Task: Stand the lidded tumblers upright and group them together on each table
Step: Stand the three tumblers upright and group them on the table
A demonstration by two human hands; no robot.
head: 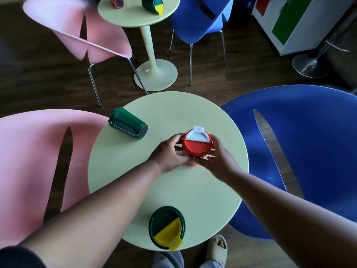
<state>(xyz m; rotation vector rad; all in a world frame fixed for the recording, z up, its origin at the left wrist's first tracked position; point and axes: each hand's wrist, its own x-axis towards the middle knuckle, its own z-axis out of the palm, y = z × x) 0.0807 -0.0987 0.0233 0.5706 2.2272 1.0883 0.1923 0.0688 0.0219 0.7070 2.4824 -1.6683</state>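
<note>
A red tumbler (196, 147) with a red and white lid stands upright near the middle of the near round table (222, 180). My left hand (170, 153) grips its left side and my right hand (217, 159) grips its right side. A green tumbler (127, 123) lies on its side at the table's far left, base toward me. Another green tumbler (167, 227) with a yellow flap lid stands upright at the near edge. On the far round table (133, 16) a red tumbler (116, 1) and a green tumbler (152, 3) both lie tipped over.
Pink chairs stand at the left (29, 161) and far left (77, 29). Blue chairs stand at the right (309, 142) and beside the far table (201, 18). A white cabinet (297, 22) is at the upper right. My sandalled foot (219, 248) shows below the table.
</note>
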